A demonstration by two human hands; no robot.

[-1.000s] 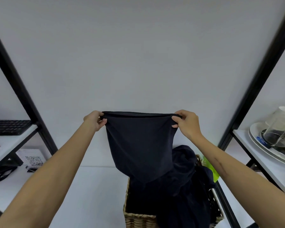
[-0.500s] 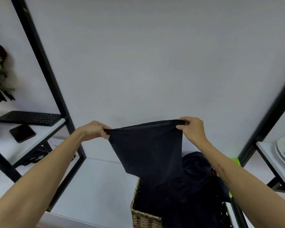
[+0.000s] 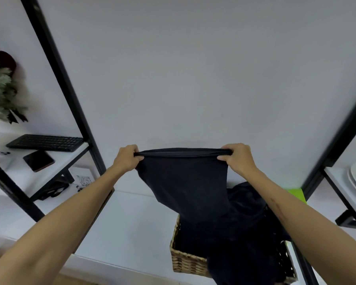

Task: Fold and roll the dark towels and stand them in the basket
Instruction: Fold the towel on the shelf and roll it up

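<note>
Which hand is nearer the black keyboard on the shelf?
Left. The left hand grips the dark towel's top corner on the side toward the keyboard; the right hand grips the opposite corner, farther away.

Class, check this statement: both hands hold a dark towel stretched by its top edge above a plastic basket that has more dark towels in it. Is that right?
Not quite. The basket is woven wicker, not plastic, as the head view shows. The rest stands: the left hand and right hand hold the towel stretched by its top edge above the basket, which has more dark towels in it.
</note>
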